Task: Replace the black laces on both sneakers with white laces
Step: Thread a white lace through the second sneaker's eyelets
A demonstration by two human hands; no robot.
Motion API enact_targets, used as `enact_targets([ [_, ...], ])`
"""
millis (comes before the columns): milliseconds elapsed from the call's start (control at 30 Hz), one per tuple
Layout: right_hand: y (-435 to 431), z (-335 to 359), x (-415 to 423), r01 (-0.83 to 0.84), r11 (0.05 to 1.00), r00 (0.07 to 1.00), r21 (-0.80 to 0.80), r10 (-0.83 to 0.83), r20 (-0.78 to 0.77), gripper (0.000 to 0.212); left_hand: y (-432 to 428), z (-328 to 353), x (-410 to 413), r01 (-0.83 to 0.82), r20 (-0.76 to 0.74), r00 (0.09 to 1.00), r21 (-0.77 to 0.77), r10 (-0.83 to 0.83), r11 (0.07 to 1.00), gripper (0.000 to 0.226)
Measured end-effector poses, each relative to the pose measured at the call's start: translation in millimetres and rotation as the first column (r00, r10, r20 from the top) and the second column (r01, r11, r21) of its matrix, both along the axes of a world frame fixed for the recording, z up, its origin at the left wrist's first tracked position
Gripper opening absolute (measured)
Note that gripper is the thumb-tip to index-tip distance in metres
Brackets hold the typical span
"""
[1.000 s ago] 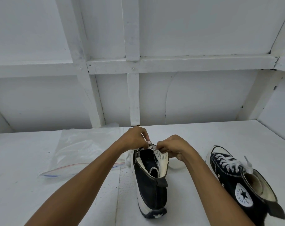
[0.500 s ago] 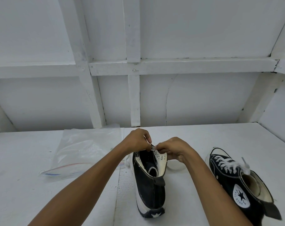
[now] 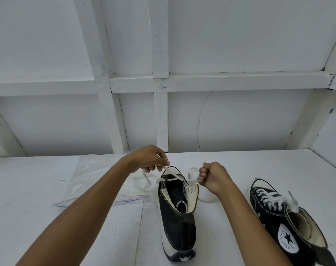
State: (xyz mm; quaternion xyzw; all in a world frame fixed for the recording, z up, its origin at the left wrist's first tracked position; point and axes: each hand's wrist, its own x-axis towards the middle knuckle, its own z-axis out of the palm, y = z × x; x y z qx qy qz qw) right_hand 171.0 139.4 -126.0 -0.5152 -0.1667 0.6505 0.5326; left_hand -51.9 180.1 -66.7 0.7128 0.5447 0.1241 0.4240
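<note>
A black high-top sneaker (image 3: 179, 223) stands in the middle of the white table, heel toward me, its throat open. A white lace (image 3: 172, 179) runs across its lowest eyelets. My left hand (image 3: 150, 159) pinches the lace's left end just beyond the toe. My right hand (image 3: 213, 177) grips the right end in a fist, to the right of the toe. Loose white lace lies on the table on both sides of the shoe. A second black sneaker (image 3: 284, 223), threaded with white lace, lies at the right, apart from both hands.
A clear zip bag (image 3: 94, 181) lies flat on the table left of the middle shoe, partly under my left forearm. A white framed wall (image 3: 161, 112) rises right behind the table, and a side wall closes the right end.
My hands have drawn apart from the toe, each pulling a lace end outward. The white lace is now taut across the lowest eyelets. The view has tilted slightly.
</note>
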Motion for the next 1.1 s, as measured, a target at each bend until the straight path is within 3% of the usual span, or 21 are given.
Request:
enact_targets([
  [33, -1.0, -1.6, 4.0, -0.083, 0.997, 0.979, -0.008, 0.083, 0.186, 0.023, 2.3, 3.1, -4.3, -0.006, -0.011, 1.000, 0.006, 0.006, 1.000, 0.016],
  [100, -5.8, -1.9, 10.4, -0.330, 0.939, 0.773, -0.099, 0.328, 0.543, 0.023, 6.5, 10.1, -12.3, -0.021, -0.025, 0.999, 0.026, 0.022, 0.999, 0.018],
  [167, -12.7, 1.6, 12.7, -0.506, 0.841, 0.593, -0.189, 0.499, 0.632, 0.026, 10.2, 16.3, -18.4, -0.031, -0.018, 0.999, 0.045, 0.032, 0.998, 0.017],
  [200, -14.1, 3.2, 11.3, -0.547, 0.821, 0.602, -0.163, 0.521, 0.605, 0.025, 11.5, 19.2, -20.9, -0.034, -0.006, 0.999, 0.049, 0.034, 0.998, 0.015],
  [267, -11.6, 4.0, 7.9, -0.499, 0.867, 0.769, -0.004, 0.445, 0.458, 0.021, 13.6, 24.1, -24.6, -0.031, 0.017, 0.999, 0.046, 0.030, 0.998, 0.012],
  [333, -7.6, 6.4, 3.1, -0.311, 0.942, 0.946, 0.127, 0.294, 0.134, 0.024, 14.1, 26.2, -27.0, -0.014, 0.013, 1.000, 0.041, 0.014, 0.999, 0.012],
  [400, -1.8, 7.6, 1.7, -0.125, 0.980, 0.976, 0.157, 0.149, -0.156, 0.030, 14.0, 26.1, -26.2, 0.015, -0.044, 0.999, 0.050, -0.013, 0.999, 0.018],
  [433, 1.5, 5.7, 1.6, -0.084, 0.985, 0.974, 0.148, 0.113, -0.196, 0.030, 13.5, 25.2, -24.8, 0.035, -0.097, 0.995, 0.067, -0.028, 0.997, 0.020],
  [467, 2.5, 5.5, 1.3, -0.093, 0.987, 0.984, 0.133, 0.111, -0.136, 0.028, 13.1, 23.6, -22.6, 0.059, -0.167, 0.985, 0.098, -0.042, 0.993, 0.023],
  [533, 2.5, 2.9, 0.8, -0.214, 0.975, 0.960, 0.065, 0.198, 0.196, 0.025, 13.2, 17.0, -18.0, 0.109, -0.335, 0.941, 0.200, -0.037, 0.974, 0.025],
  [600, -4.0, 3.8, -0.5, -0.391, 0.916, 0.765, -0.084, 0.375, 0.524, 0.024, 14.2, 9.9, -15.6, 0.125, -0.429, 0.902, 0.346, 0.038, 0.930, 0.018],
  [633, -8.0, 4.7, -0.8, -0.463, 0.871, 0.641, -0.167, 0.459, 0.615, 0.027, 16.2, 6.0, -15.2, 0.111, -0.427, 0.900, 0.411, 0.084, 0.905, 0.012],
  [667, -11.8, 5.7, -0.8, -0.521, 0.826, 0.552, -0.215, 0.519, 0.653, 0.030, 17.1, 2.8, -14.9, 0.086, -0.401, 0.908, 0.464, 0.123, 0.882, 0.005],
  [700, -13.7, 5.7, -1.7, -0.565, 0.798, 0.528, -0.211, 0.546, 0.651, 0.033, 17.0, 1.3, -14.5, 0.047, -0.356, 0.921, 0.501, 0.156, 0.864, 0.007],
  [733, -14.0, 5.3, -2.0, -0.577, 0.801, 0.566, -0.159, 0.533, 0.629, 0.034, 17.0, 1.1, -13.5, -0.004, -0.296, 0.938, 0.511, 0.180, 0.860, 0.013],
  [800, -11.6, 3.0, -2.9, -0.471, 0.882, 0.787, 0.006, 0.416, 0.456, 0.033, 16.1, 2.1, -12.5, -0.150, -0.077, 0.977, 0.404, 0.197, 0.902, 0.021],
  [867, -7.8, 0.5, -1.9, -0.249, 0.960, 0.967, 0.128, 0.241, 0.080, 0.038, 11.0, 3.5, -10.6, -0.218, 0.118, 0.973, 0.217, 0.197, 0.952, 0.020],
  [933, -2.5, -1.4, 0.8, -0.064, 0.985, 0.966, 0.160, 0.102, -0.239, 0.042, 7.5, 2.5, -10.9, -0.182, 0.157, 0.974, 0.127, 0.161, 0.975, 0.017],
  [967, -0.1, -3.3, 1.9, -0.013, 0.988, 0.947, 0.155, 0.062, -0.316, 0.042, 6.4, 0.9, -11.4, -0.141, 0.153, 0.980, 0.104, 0.124, 0.985, 0.017],
  [1033, 2.0, -5.5, 4.3, 0.001, 0.993, 0.961, 0.118, 0.031, -0.275, 0.037, 4.3, -2.4, -12.2, -0.059, 0.167, 0.985, 0.057, 0.049, 0.997, 0.016],
  [1100, 2.0, -9.2, 8.0, -0.089, 0.994, 0.996, 0.064, 0.091, -0.025, 0.030, 3.0, -5.0, -11.7, -0.011, 0.181, 0.983, 0.031, 0.005, 0.999, 0.014],
])
